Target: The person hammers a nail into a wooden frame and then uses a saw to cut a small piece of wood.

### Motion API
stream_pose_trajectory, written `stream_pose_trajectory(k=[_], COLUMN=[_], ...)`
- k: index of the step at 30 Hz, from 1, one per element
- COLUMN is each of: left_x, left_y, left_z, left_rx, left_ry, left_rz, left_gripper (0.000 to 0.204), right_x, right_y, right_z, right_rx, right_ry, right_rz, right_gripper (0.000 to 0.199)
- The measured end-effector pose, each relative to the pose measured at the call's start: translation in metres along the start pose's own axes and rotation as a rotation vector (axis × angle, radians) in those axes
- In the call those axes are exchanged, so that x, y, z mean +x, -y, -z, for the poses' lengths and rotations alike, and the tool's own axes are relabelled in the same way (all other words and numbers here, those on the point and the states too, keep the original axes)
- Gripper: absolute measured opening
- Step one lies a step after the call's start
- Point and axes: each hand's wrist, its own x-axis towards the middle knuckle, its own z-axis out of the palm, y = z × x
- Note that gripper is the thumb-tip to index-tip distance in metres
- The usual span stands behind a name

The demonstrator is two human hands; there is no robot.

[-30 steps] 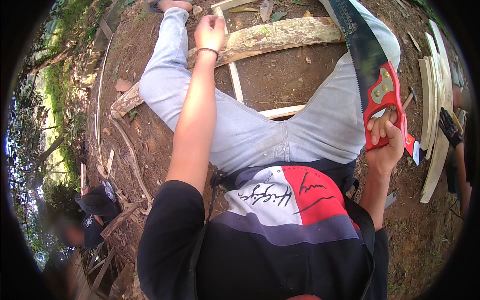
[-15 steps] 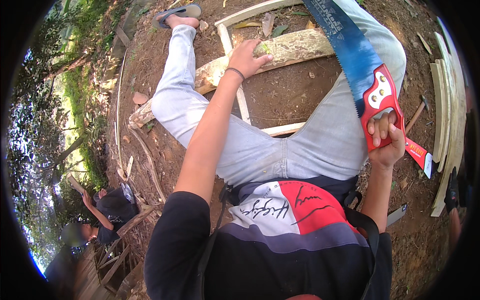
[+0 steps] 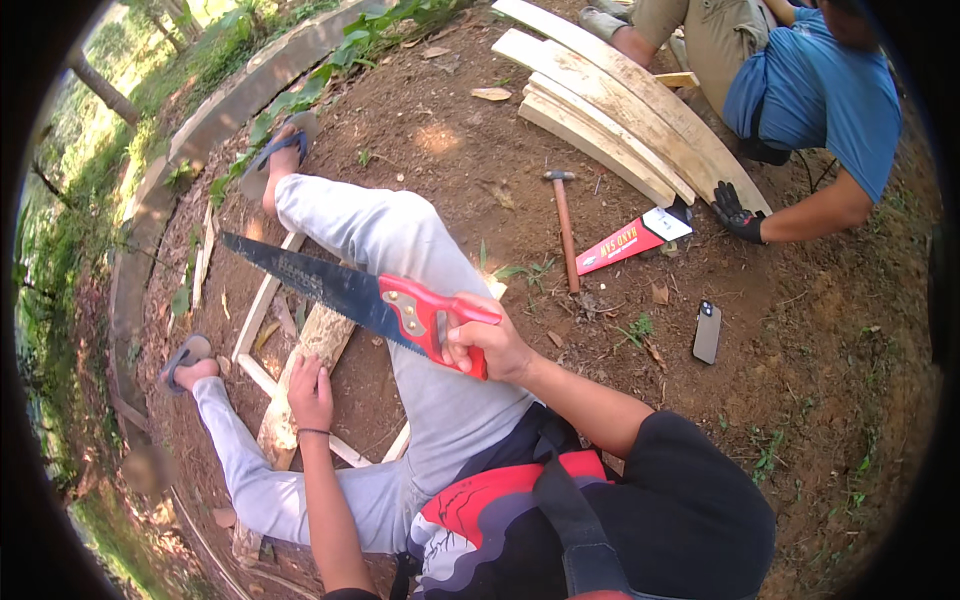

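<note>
A hand saw (image 3: pixel 345 297) with a dark blade and a red handle is gripped in my right hand (image 3: pixel 498 342), its fingers wrapped through the handle opening. The blade reaches leftward across my bent right leg, its toothed edge facing the near side. My left hand (image 3: pixel 311 393) lies flat on a pale, rough-barked log (image 3: pixel 283 428), holding nothing. Thin wooden strips forming a frame (image 3: pixel 262 310) lie on the ground between my legs, partly hidden by the log and my right leg.
On the right lie a hammer (image 3: pixel 565 230), a red saw sleeve (image 3: pixel 630 238) and a phone (image 3: pixel 707 332) on bare soil. Several boards (image 3: pixel 625 110) are stacked farther back. A co-worker in a blue shirt (image 3: pixel 815 90) sits beside them, a gloved hand (image 3: pixel 740 212) at the boards' end.
My view has swung to the right, bringing in the co-worker and phone. The saw's blade has turned to point left across my leg. My left hand stays on the log.
</note>
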Motion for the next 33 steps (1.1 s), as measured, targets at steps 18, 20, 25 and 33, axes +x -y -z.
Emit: stream_pose_trajectory(k=[18, 20, 25, 33], left_x=[-0.006, -0.004, -0.005, -0.010], left_y=[0.002, 0.005, 0.009, 0.033], left_z=[0.009, 0.007, 0.015, 0.018], left_rx=[0.395, 0.389, 0.263, 0.036], left_ry=[0.054, 0.055, -0.013, -0.033], left_rz=[0.210, 0.207, 0.195, 0.236], left_gripper=[0.073, 0.072, 0.053, 0.031], right_x=[-0.004, -0.003, -0.010, 0.032], right_y=[-0.010, -0.009, -0.009, 0.043], right_z=[-0.001, -0.004, -0.010, 0.031], right_rx=[0.053, 0.061, -0.280, -0.954], right_ry=[-0.022, -0.032, -0.021, -0.457], right_rz=[0.036, 0.039, 0.245, 0.869], right_gripper=[0.006, 0.005, 0.006, 0.011])
